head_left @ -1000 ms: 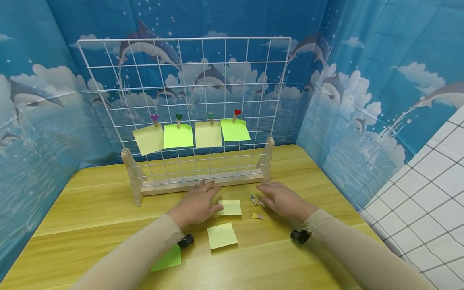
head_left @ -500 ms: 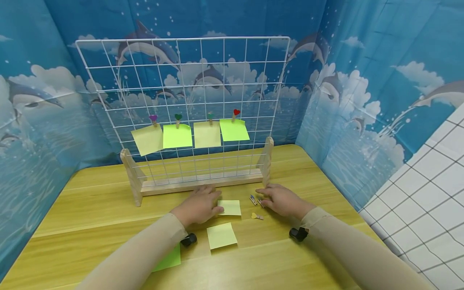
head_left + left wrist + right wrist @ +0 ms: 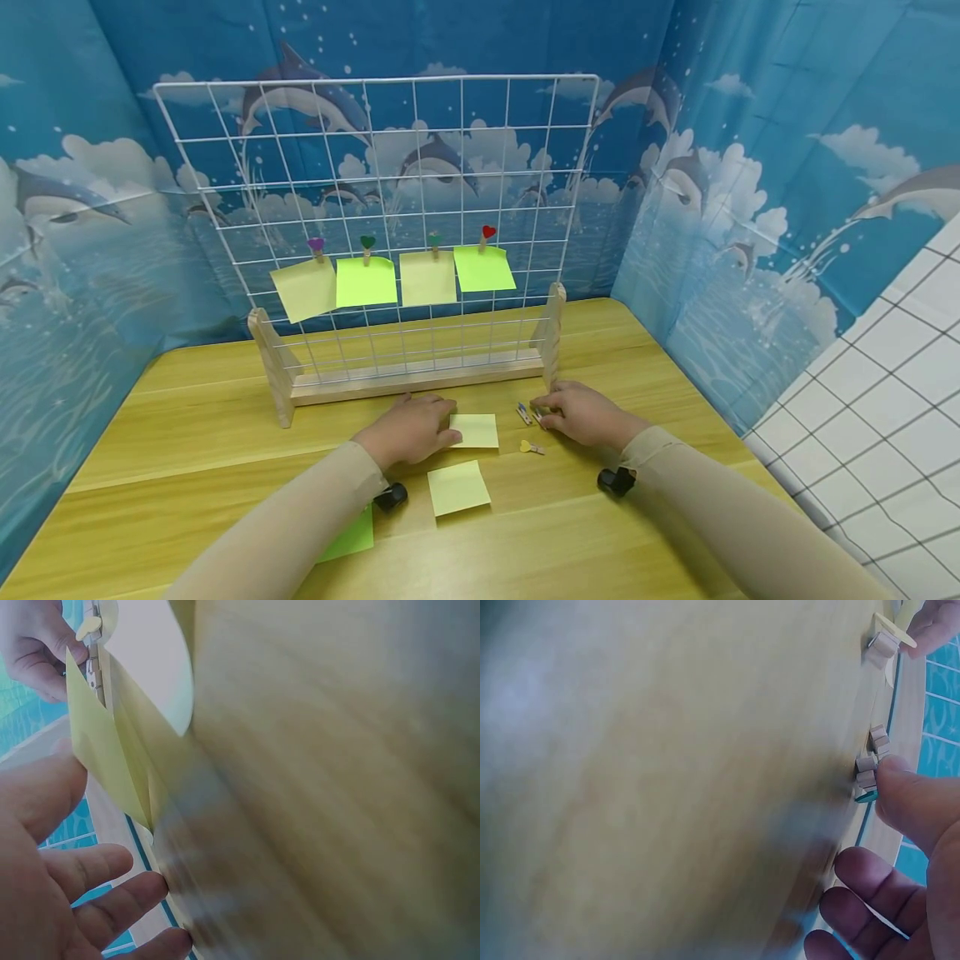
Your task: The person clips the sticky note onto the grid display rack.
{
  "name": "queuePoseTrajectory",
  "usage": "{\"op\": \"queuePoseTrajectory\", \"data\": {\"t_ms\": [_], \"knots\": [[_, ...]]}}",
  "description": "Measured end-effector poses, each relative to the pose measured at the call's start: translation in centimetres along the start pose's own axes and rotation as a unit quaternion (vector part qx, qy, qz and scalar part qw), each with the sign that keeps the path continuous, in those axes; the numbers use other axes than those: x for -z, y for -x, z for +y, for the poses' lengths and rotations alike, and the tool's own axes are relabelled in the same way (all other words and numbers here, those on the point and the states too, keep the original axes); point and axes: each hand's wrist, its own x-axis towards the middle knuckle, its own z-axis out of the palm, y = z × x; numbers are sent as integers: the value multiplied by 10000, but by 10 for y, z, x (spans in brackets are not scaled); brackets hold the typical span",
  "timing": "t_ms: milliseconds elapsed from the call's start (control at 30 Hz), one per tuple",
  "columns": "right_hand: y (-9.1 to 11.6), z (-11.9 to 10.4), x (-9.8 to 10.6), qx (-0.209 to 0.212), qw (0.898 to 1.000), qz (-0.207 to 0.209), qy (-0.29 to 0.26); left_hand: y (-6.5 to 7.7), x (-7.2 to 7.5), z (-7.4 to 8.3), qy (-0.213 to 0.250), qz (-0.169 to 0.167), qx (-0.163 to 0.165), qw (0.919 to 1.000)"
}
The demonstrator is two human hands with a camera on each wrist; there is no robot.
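My left hand lies low over the table with its fingers spread. Its thumb touches the left edge of a pale yellow sticky note, whose edge stands up in the left wrist view. My right hand is at two small wooden clothespins. Its thumb touches the clothespin with a teal heart, while the index finger stays apart from it in the right wrist view. The blue-topped clothespin lies just left. Nearer the front lies a clothespin with a yellow heart.
A white wire grid on a wooden stand rises behind the hands. Several sticky notes hang on it from heart clothespins. Another yellow note lies in front, and a green note is partly under the left sleeve.
My right index finger has bent in toward the clothespin and the thumb has come up to it. The left hand has drawn back slightly, its thumb staying at the yellow note.
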Motion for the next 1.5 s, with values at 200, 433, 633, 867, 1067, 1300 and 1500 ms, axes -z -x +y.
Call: {"op": "queuePoseTrajectory", "data": {"t_ms": [200, 433, 633, 867, 1067, 1300, 1500], "knots": [[0, 0, 1, 58, 10000, -55, -17, 0, -1, -1, 35, 44, -33, 10000], [-1, 5, 1, -91, 9994, -206, -249, 2, -2, -1, 49, 79, -40, 9999], [-2, 11, 1, -287, 9978, -399, -444, 2, 1, 2, 325, 37, 103, 9994], [-3, 14, 1, -334, 9960, -580, -595, -1, 1, 3, 796, -126, 279, 9964], [-3, 12, 2, -336, 9952, -646, -650, -4, 0, 2, 1267, -169, 384, 9911], [-1, 8, 5, -332, 9950, -668, -670, -8, -2, 3, 1612, -155, 416, 9859], [0, 6, 6, -294, 9956, -661, -594, -8, -3, 6, 1700, -93, 437, 9844]]}}
